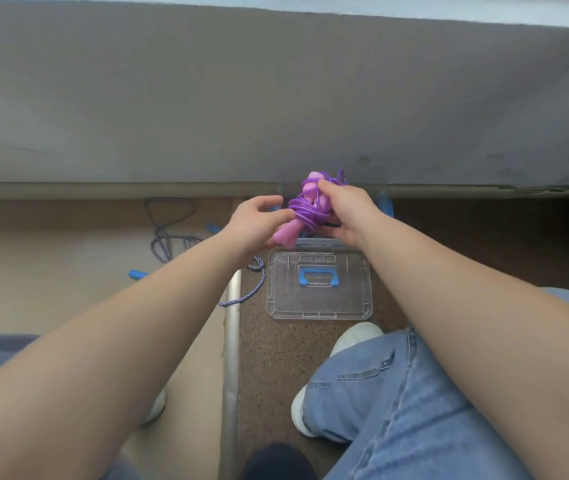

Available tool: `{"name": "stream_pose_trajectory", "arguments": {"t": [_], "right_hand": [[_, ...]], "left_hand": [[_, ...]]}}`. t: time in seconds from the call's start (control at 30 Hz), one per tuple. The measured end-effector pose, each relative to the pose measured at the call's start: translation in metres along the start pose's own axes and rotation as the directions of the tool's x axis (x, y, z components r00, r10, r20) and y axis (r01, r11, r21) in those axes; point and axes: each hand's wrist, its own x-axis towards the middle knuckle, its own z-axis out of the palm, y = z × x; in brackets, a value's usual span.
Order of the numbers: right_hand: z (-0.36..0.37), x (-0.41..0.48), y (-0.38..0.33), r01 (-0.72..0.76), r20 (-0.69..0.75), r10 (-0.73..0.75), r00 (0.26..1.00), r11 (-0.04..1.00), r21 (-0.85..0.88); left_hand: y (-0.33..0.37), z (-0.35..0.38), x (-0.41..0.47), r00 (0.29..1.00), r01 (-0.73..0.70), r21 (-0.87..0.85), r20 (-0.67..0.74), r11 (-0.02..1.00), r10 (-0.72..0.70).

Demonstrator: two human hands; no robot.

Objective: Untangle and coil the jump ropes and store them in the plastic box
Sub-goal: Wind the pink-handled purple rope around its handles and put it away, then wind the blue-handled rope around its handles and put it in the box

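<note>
**Denim knee [397, 393] close below; winding step near its end**

White shoe [355, 336] just past the knee. Person sits on the floor, both bare forearms reaching forward.

- Purple jump rope [305, 209]: cord wrapped round its pink handles [285, 237] in a tight bundle, held in the air at the far edge of the floor, close to the wall.
- Right hand [345, 213]: fingers curled round the upper part of the bundle, firm hold.
- Left hand [255, 220]: fingers and thumb pinch the cord and the lower handle end, partly closed. Loose end not visible, so whether it is tucked I cannot tell.
- Plastic box [324, 242]: mostly hidden behind the hands, only its near rim shows. Contents not visible.
- Clear lid [319, 282] with blue grip lies flat on the floor, just in front of the box.
- Braided blue-and-white rope [165, 237] sprawls loose at the left of the floor, one blue handle [137, 273] beside it. Not yet coiled.

Judgement: wrapping of the purple rope looks almost done. Next move calls for securing the last turn, then lowering the bundle into the box without letting it spring apart.

Surface: tan sheet on the left, brown speckled flooring on the right, metal strip [231, 341] between. Grey wall [276, 98] behind.
</note>
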Motion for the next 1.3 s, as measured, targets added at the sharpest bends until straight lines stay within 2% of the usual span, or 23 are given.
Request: {"name": "stream_pose_trajectory", "arguments": {"t": [0.13, 0.23, 0.27, 0.43, 0.53, 0.7, 0.83, 1.1, 1.2, 1.3], "right_hand": [[-0.010, 0.021, 0.011, -0.025, -0.112, 0.043, 0.993, 0.988, 0.155], [-0.015, 0.034, 0.016, -0.040, -0.147, 0.081, 0.986, 0.965, 0.258], [-0.017, 0.039, 0.018, -0.056, -0.129, 0.088, 0.988, 0.971, 0.233], [-0.010, 0.045, 0.039, -0.146, -0.095, 0.137, 0.986, 0.984, -0.102], [0.006, 0.044, 0.049, -0.105, -0.040, 0.098, 0.994, 0.965, -0.240], [0.038, 0.042, 0.067, -0.067, 0.082, 0.115, 0.990, 0.891, -0.449], [0.066, 0.053, 0.093, 0.025, 0.134, 0.074, 0.988, 0.789, -0.614], [0.120, 0.087, 0.124, 0.055, 0.177, 0.110, 0.978, 0.683, -0.729], [0.138, 0.109, 0.135, 0.129, 0.180, 0.026, 0.983, 0.596, -0.793], [0.157, 0.130, 0.142, 0.165, 0.183, -0.009, 0.983, 0.474, -0.865]], "left_hand": [[-0.013, 0.006, 0.023, 0.999, 0.041, -0.016, 0.000, 0.999, -0.041], [-0.015, 0.011, 0.036, 0.998, 0.023, -0.018, -0.060, 1.000, -0.024], [-0.018, 0.010, 0.040, 0.996, 0.020, -0.009, -0.087, 1.000, -0.021], [-0.041, -0.006, 0.049, 0.986, 0.104, 0.064, -0.140, 0.993, -0.094], [-0.055, -0.019, 0.048, 0.975, 0.169, 0.062, -0.154, 0.984, -0.158], [-0.072, -0.040, 0.048, 0.963, 0.215, 0.069, -0.179, 0.974, -0.200], [-0.088, -0.064, 0.053, 0.954, 0.245, 0.097, -0.200, 0.965, -0.222], [-0.131, -0.125, 0.078, 0.912, 0.343, 0.067, -0.264, 0.937, -0.314], [-0.152, -0.148, 0.092, 0.907, 0.346, 0.143, -0.304, 0.927, -0.292], [-0.169, -0.170, 0.106, 0.932, 0.305, 0.395, -0.311, 0.866, -0.186]]}}
